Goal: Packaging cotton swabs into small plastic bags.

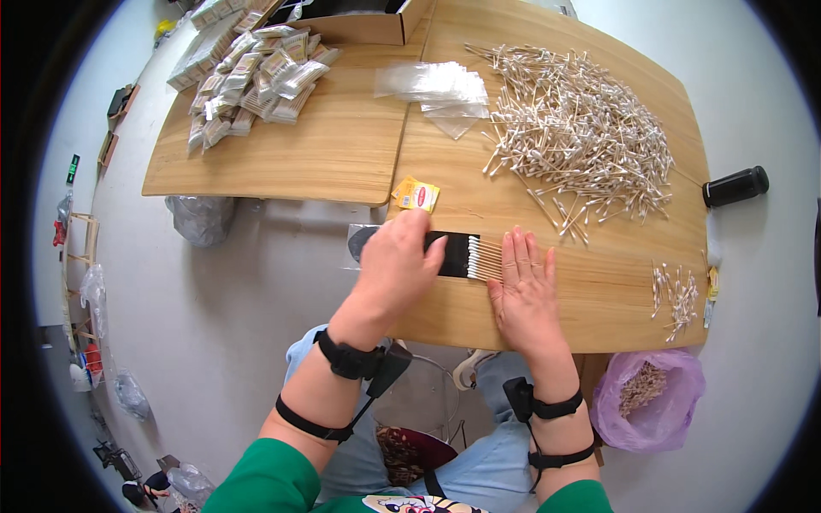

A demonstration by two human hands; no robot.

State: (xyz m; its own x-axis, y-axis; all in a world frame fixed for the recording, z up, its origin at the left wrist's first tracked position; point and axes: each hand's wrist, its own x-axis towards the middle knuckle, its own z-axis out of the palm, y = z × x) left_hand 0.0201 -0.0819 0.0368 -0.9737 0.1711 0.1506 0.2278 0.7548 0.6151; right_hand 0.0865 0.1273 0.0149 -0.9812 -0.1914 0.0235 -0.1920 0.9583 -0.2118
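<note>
A flat black strip [451, 253] lies near the table's front edge, a clear plastic bag [352, 246] around its left end. Cotton swabs [486, 259] lie side by side in a row, their white tips on the strip's right end. My right hand [528, 299] rests flat over the swabs' other ends, fingers stretched out. Above the strip's middle is my left hand [395, 263], thumb apart from the bent fingers. Its fingertips reach the lower edge of a few yellow cards [417, 193]; whether they touch the cards I cannot tell.
Loose cotton swabs [581, 128] form a big heap at the back right, with a smaller group [680, 299] at the right edge. Clear bags [440, 90] lie mid-table. Filled packs [256, 81] pile up back left beside a cardboard box [368, 30]. A purple bag [684, 402] stands below.
</note>
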